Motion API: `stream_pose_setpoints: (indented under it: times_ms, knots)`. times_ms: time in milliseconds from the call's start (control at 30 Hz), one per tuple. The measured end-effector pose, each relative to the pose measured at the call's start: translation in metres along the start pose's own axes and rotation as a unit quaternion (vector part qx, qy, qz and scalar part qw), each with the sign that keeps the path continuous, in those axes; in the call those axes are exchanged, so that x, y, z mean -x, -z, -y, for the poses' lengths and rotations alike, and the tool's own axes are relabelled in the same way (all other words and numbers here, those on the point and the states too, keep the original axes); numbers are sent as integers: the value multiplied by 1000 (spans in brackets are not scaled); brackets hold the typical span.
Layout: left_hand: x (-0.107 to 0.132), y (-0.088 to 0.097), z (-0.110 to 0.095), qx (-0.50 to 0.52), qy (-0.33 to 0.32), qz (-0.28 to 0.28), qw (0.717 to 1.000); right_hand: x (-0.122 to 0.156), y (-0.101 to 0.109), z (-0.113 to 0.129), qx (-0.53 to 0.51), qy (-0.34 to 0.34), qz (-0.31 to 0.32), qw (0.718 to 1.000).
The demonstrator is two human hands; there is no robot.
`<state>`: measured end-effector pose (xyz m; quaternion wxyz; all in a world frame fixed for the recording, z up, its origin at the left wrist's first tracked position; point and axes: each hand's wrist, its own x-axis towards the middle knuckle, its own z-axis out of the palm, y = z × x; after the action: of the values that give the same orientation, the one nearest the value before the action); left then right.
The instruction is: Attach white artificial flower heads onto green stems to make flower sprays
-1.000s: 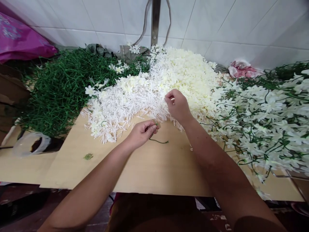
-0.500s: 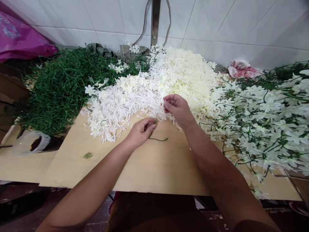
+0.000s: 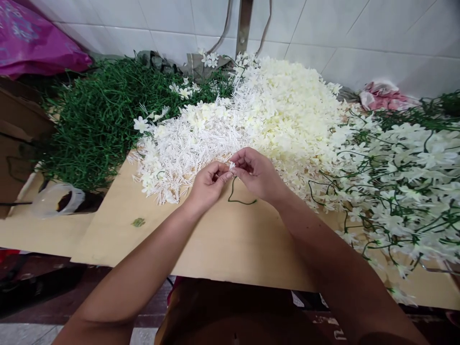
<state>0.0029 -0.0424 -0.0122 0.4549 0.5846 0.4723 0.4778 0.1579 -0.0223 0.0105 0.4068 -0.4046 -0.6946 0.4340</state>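
Observation:
My left hand (image 3: 210, 184) and my right hand (image 3: 257, 173) meet over the board, fingertips almost touching. Between thumb and finger my left hand pinches the top of a green artificial flower stem (image 3: 237, 201), whose thin tail bends down and to the right. A small white flower piece (image 3: 232, 166) sits in my right fingertips, right at the stem's top. Whether the two are joined I cannot tell. Just beyond the hands lies a heap of small white stick-like pieces (image 3: 208, 139), with a pile of cream petals (image 3: 294, 105) behind it.
Green stems (image 3: 104, 110) are heaped at the left. Finished-looking white flowers on stems (image 3: 406, 177) spread over the right side. A clear plastic cup (image 3: 59, 201) lies at the left edge, near a green scrap (image 3: 138, 222). A purple bag (image 3: 39, 40) and pink-white cloth (image 3: 388, 97) sit along the wall.
My right hand has come down from the white heap with a small white piece to the stem in my left hand. The view has shifted slightly.

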Motion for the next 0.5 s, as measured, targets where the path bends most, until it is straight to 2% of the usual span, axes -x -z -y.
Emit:
stream_pose_setpoints:
  times_ms: [167,267,400,500]
  knots:
    - [1,6,-7,32,-4,25,999,1,2,-1,-13,-12,20,1000]
    - [1,9,-8,49,1,15,999,1,4,3,-3,-28,58,998]
    - [0,8,-6,76,51,14,996,0,3,7,107,-25,67,992]
    - [0,9,-11,124,73,47,989,-1,6,1,232,59,-4,971]
